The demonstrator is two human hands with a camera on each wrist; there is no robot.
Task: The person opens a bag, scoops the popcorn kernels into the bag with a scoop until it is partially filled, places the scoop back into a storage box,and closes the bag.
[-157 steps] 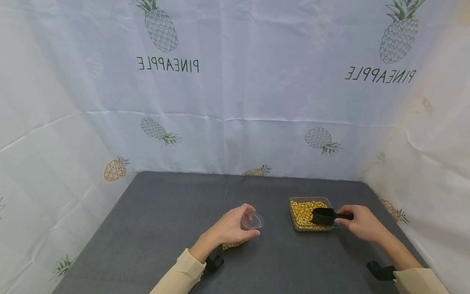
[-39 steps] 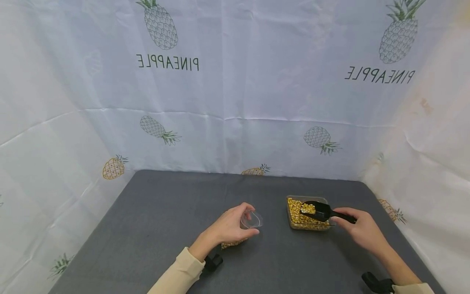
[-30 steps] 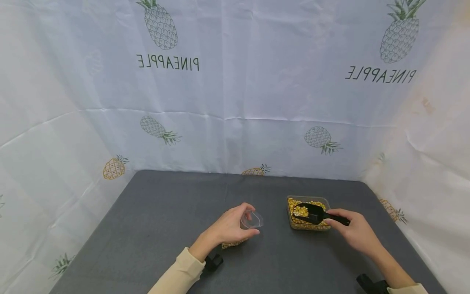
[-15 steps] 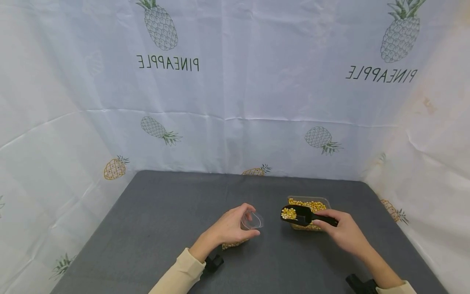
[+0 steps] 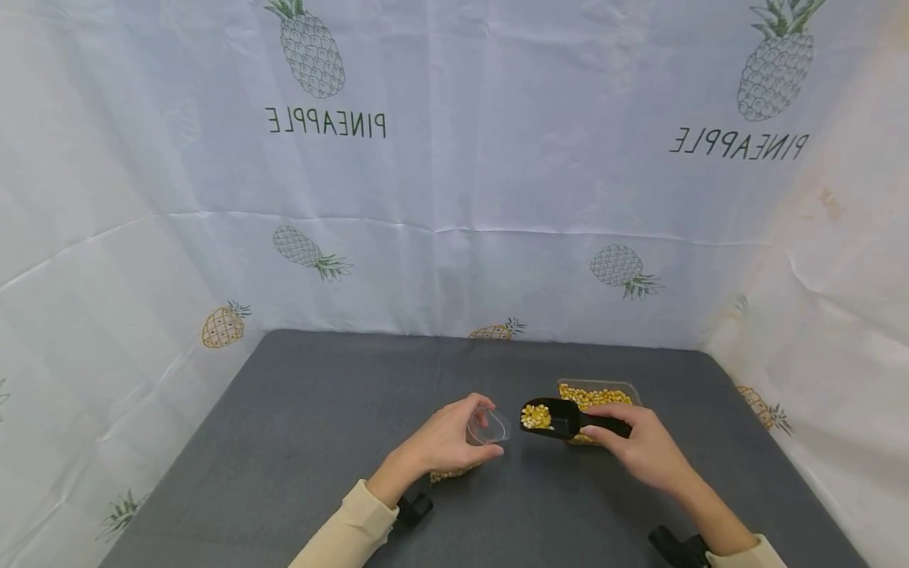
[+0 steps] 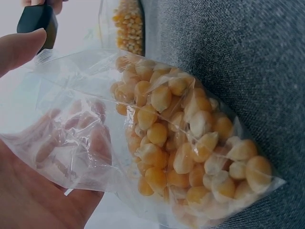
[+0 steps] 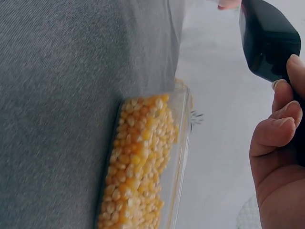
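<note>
My left hand (image 5: 450, 438) grips a clear plastic bag (image 6: 186, 143) around its mouth, thumb and fingers spread so the mouth gapes to the right. Corn kernels fill the lower part of the bag, which stands close to the table; in the head view the hand hides most of it. With my right hand (image 5: 642, 446) I hold a black scoop (image 5: 566, 419) by its handle. A heap of yellow kernels (image 5: 536, 416) lies toward the scoop's front. The scoop is level, its lip just right of the bag's mouth.
A clear rectangular container (image 5: 600, 382) of corn kernels stands behind and below the scoop, partly covered by it and the right hand. The grey table (image 5: 341, 410) ends at a white pineapple-print curtain (image 5: 497, 276) at the back and sides.
My right hand has dug the scoop into the container, raised it with kernels in it, and carried it left toward the bag. The left hand and bag have stayed in place.
</note>
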